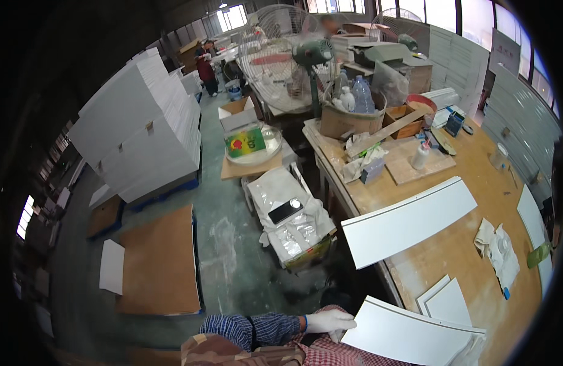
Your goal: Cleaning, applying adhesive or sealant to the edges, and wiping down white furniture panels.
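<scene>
My left hand (330,320), in a white glove with a plaid sleeve behind it, grips the left end of a long white panel (409,337) at the bottom of the view. The panel lies flat in front of me, close to the near corner of the wooden workbench (452,244). A second long white panel (409,222) rests across the bench and overhangs its left edge. Two small white boards (447,300) lie on the bench just beyond the held panel. My right hand is out of sight.
A crumpled white rag (498,247) lies on the bench. An open carton (290,222) with plastic bags and a phone stands on the floor to the left. Farther left are tall stacks of white boards (141,128) and a brown sheet (162,262). A standing fan (293,58) and a distant person (205,68) are behind.
</scene>
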`<act>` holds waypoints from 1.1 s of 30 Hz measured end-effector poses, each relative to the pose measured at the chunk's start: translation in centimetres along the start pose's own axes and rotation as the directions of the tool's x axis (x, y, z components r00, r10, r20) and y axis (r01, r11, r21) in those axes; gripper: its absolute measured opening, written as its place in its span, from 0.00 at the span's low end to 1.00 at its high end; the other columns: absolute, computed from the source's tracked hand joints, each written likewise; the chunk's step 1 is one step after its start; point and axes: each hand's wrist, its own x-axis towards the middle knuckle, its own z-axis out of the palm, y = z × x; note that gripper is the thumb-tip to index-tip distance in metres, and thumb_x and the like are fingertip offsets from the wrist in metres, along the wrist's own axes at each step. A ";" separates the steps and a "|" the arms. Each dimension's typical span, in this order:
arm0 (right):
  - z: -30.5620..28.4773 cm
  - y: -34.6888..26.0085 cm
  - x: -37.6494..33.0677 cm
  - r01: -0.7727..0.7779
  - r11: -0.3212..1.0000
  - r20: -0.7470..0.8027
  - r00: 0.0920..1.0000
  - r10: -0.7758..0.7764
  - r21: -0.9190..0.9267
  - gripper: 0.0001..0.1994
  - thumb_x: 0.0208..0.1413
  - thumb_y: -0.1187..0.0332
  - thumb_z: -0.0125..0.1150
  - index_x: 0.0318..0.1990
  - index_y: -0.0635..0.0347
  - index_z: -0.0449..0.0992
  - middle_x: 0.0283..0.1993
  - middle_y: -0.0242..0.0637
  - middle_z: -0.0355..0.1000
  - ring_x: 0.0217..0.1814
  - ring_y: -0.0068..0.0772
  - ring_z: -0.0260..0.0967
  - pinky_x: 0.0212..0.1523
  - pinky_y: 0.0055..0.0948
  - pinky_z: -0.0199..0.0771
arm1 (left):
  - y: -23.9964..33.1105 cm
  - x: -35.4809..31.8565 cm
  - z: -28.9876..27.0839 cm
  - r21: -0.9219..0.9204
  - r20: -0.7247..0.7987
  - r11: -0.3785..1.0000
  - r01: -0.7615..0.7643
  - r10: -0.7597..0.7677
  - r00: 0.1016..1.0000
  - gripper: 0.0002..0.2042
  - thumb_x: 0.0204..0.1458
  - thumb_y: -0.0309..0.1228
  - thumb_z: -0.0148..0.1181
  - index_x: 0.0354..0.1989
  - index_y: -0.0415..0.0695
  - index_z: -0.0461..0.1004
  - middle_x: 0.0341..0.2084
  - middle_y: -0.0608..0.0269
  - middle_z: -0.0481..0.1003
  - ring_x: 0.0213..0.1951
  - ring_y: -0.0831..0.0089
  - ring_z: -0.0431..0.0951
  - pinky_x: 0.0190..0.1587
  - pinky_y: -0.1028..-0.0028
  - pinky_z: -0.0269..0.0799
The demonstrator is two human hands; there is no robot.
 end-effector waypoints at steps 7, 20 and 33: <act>1.2 3.1 0.4 0.016 0.997 -0.072 0.997 -0.022 -0.078 0.26 0.72 0.52 0.41 0.64 0.63 0.68 0.67 0.52 0.65 0.70 0.50 0.61 0.70 0.37 0.59 | 1.6 -0.8 1.2 0.021 -0.049 0.996 0.083 -0.081 0.995 0.22 0.65 0.50 0.51 0.44 0.39 0.75 0.27 0.61 0.75 0.28 0.75 0.77 0.31 0.74 0.79; 0.8 1.0 2.6 -0.190 0.924 -0.051 0.982 0.184 -0.332 0.28 0.66 0.56 0.51 0.68 0.64 0.63 0.73 0.52 0.56 0.75 0.51 0.52 0.73 0.40 0.53 | 1.5 -0.9 1.3 -0.036 -0.069 0.996 0.082 -0.085 0.994 0.18 0.66 0.45 0.53 0.45 0.40 0.76 0.28 0.64 0.77 0.29 0.75 0.79 0.33 0.74 0.79; 3.2 6.7 3.0 -0.075 0.995 -0.105 0.992 0.067 -0.070 0.26 0.70 0.59 0.46 0.70 0.62 0.61 0.75 0.47 0.53 0.79 0.47 0.44 0.77 0.41 0.41 | 1.3 2.2 1.1 -0.208 0.015 0.977 0.050 -0.048 0.999 0.23 0.68 0.44 0.49 0.66 0.44 0.62 0.49 0.64 0.75 0.45 0.72 0.78 0.43 0.68 0.78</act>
